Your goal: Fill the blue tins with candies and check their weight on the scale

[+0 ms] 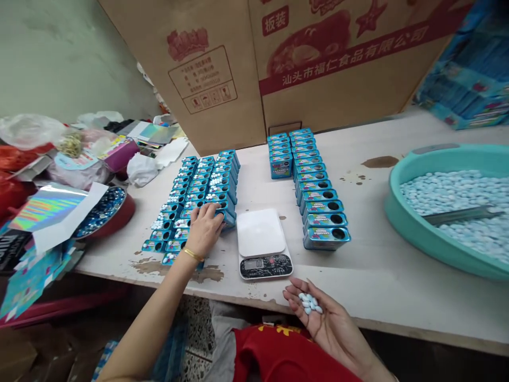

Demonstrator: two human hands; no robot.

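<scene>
My left hand (205, 225) reaches over the near end of the left block of tins, its fingers bent on a blue candy tin (227, 216); the grip is partly hidden by the hand. Around it stand rows of blue tins (196, 183) with round holes in their tops, several heaped with pale candies. My right hand (328, 318) is palm up and cupped, with a small pile of pale blue and white candies (310, 303) in it. Between the hands lies a white kitchen scale (262, 236), its plate bare and its display seeming to read zero.
Another double row of blue tins (320, 191) stands right of the scale. A turquoise basin (401, 212) of candies with a metal scoop (463, 215) is at the far right. Behind are large cardboard boxes (222, 122). At left sit a red bowl (125, 215) and clutter.
</scene>
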